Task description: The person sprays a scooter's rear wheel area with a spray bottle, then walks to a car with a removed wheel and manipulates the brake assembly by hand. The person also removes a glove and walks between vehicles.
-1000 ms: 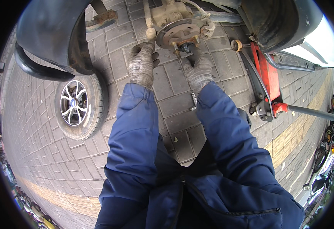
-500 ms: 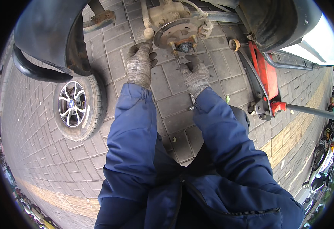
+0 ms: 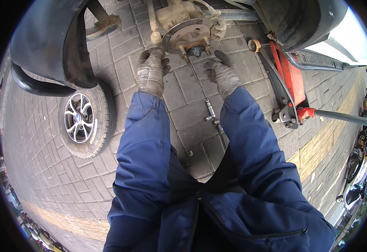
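Observation:
Both my hands wear grey knit gloves with dark fingertips. My left hand (image 3: 150,72) is curled closed just below a ball-ended rod (image 3: 155,38), left of the rusty wheel hub (image 3: 187,37); whatever its fingers hold, if anything, is hidden. To the right of and below the hub, my right hand (image 3: 225,74) is open, its fingers apart and apparently bare of any object. Studs stick out of the hub around its dark, greasy centre (image 3: 197,51). On the paving between my forearms lies a chrome socket tool (image 3: 210,110), with a small metal piece beside my right sleeve.
A wheel with a silver rim (image 3: 79,117) lies flat on the paving at left, under a black fender (image 3: 51,46). To the right stands a red floor jack (image 3: 290,80) with a long handle (image 3: 345,119) reaching right. Parked vehicles (image 3: 353,168) line the far right.
My right hand has moved right, away from the hub stud, and its fingers have spread. The chrome tool on the ground shows more fully. My left hand stays near the rod while the view shifts slightly.

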`<action>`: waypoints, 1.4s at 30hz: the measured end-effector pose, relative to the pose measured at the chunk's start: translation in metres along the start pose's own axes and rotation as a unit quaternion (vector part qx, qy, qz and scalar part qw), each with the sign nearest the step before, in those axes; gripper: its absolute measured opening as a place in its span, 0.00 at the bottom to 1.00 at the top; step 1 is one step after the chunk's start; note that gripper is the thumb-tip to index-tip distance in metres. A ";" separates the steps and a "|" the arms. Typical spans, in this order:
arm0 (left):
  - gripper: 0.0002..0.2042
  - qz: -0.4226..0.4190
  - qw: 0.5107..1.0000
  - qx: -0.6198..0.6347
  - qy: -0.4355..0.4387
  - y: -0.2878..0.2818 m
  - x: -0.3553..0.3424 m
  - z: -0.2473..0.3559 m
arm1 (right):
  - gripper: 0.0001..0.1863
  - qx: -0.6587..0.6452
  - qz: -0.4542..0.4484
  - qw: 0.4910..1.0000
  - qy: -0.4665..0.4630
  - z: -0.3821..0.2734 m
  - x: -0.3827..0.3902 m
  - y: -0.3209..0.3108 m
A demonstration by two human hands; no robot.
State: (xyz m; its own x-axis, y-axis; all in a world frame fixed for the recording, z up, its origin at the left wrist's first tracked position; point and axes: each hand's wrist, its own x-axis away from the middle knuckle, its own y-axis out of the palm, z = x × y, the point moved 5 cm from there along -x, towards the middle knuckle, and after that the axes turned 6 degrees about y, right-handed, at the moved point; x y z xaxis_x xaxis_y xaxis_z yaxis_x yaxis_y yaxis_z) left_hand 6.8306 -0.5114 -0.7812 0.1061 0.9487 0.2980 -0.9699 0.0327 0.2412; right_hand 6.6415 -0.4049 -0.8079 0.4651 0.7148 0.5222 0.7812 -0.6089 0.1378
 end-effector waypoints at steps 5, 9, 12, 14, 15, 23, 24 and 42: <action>0.16 -0.005 1.000 -0.002 -0.007 0.001 0.000 -0.003 | 0.29 0.054 -0.052 0.996 0.050 -0.002 -0.012 -0.001; 0.15 -0.027 1.000 -0.003 -0.002 0.004 0.000 -0.005 | 0.26 0.056 -0.072 0.995 0.030 0.000 -0.003 -0.009; 0.15 -0.037 0.999 -0.018 -0.013 0.010 -0.002 -0.009 | 0.20 0.076 -0.085 0.993 0.026 0.013 0.009 -0.015; 0.14 -0.050 0.998 -0.022 -0.020 0.014 -0.002 -0.012 | 0.14 0.050 -0.083 0.995 0.030 0.027 0.016 -0.015; 0.14 -0.050 0.998 -0.019 -0.015 0.016 -0.001 -0.012 | 0.11 0.065 -0.059 0.996 0.036 0.035 0.020 -0.018; 0.14 -0.049 0.997 -0.043 0.043 0.029 -0.005 -0.013 | 0.11 0.175 -0.136 0.973 0.061 0.052 0.057 -0.027; 0.14 -0.044 0.997 -0.048 0.043 0.029 -0.006 -0.014 | 0.12 0.216 -0.155 0.962 0.060 0.050 0.060 -0.027; 0.20 -0.024 0.994 -0.078 0.077 0.032 0.007 -0.017 | 0.18 0.583 -0.329 0.743 -0.012 0.092 0.139 -0.020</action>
State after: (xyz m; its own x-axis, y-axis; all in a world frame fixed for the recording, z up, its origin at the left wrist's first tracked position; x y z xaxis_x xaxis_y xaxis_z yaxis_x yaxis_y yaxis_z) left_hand 6.7963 -0.4980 -0.7867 0.1296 0.9814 0.1415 -0.9880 0.1158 0.1021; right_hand 6.7284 -0.2619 -0.8158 -0.1805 0.7405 0.6474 0.6659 0.5764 -0.4736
